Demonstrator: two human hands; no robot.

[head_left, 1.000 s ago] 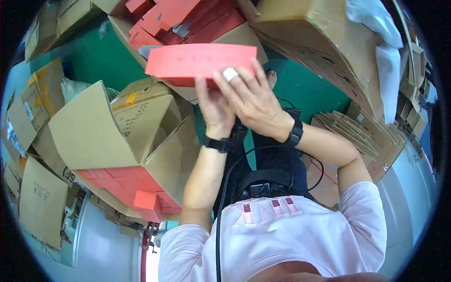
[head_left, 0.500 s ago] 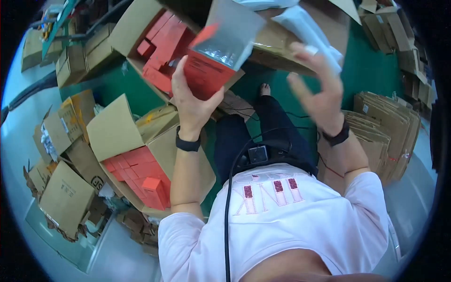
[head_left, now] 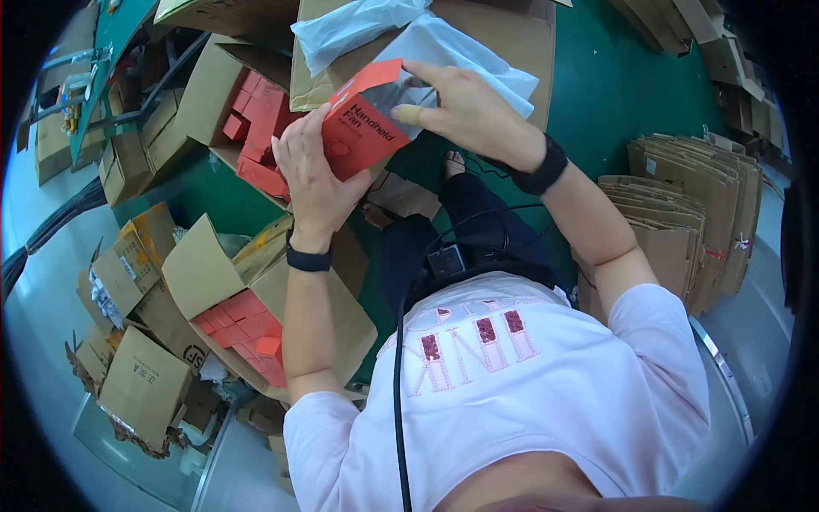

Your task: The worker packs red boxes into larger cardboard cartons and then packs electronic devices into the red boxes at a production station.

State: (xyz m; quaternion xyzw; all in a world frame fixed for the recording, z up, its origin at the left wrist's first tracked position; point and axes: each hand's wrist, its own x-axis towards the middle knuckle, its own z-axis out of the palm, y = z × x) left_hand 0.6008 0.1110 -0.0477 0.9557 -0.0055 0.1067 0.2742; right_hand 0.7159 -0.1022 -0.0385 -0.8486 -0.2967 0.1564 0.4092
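My left hand [head_left: 317, 166] is wrapped round a red cardboard box [head_left: 365, 135], which it holds tilted in front of me. Its open end faces right, with clear or greyish plastic showing at the mouth. My right hand [head_left: 469, 111] is closed at that end, fingertips on the upper edge and thumb at the opening; the thumb has a yellowish covering. Exactly what its fingertips pinch is partly hidden. Just beyond that hand, white plastic packages [head_left: 465, 61] lie on a brown carton [head_left: 533, 26].
To the left, an open carton [head_left: 205, 271] holds several red boxes [head_left: 243, 324], and another open carton [head_left: 223, 90] farther off holds more. Flattened cardboard [head_left: 682, 213] is stacked at right. A black cable [head_left: 399, 384] hangs down my front. Cardboard pieces [head_left: 145, 375] pile up at far left.
My right hand has come in from the right, where it was raised and apart, to the red box's open end. The box has turned and now shows its printed face.
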